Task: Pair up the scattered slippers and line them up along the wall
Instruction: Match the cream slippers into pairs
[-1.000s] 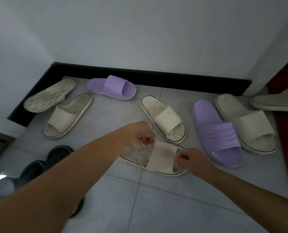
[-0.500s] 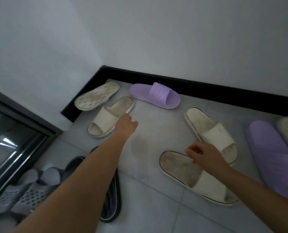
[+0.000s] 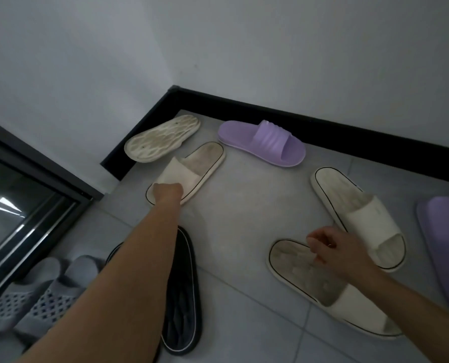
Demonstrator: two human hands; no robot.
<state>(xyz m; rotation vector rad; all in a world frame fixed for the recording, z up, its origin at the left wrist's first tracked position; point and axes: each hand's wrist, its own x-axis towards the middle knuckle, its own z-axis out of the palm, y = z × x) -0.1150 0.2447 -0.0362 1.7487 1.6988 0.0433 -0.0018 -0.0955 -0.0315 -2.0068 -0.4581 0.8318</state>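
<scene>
Your left hand (image 3: 167, 193) has reached the cream slipper (image 3: 202, 166), fingers (image 3: 160, 188) curled round its toe, heel pointing away beyond them; your right hand (image 3: 336, 255) hangs loose, holding nothing.

One view: head-worn wide-angle cam, pitched forward and down at the floor (image 3: 244, 205), facing the corner (image 3: 175, 88) of two walls. Close range: both forearms enter from the bottom edge, left hand (image 3: 167, 193) on a cream slipper (image 3: 205, 163) farther out, right hand (image 3: 334, 248) nearer the lens.

I can read no writing, brand, number or sign from here; each slipper (image 3: 261, 142) in my view shows only plain, unmarked surfaces.
</scene>
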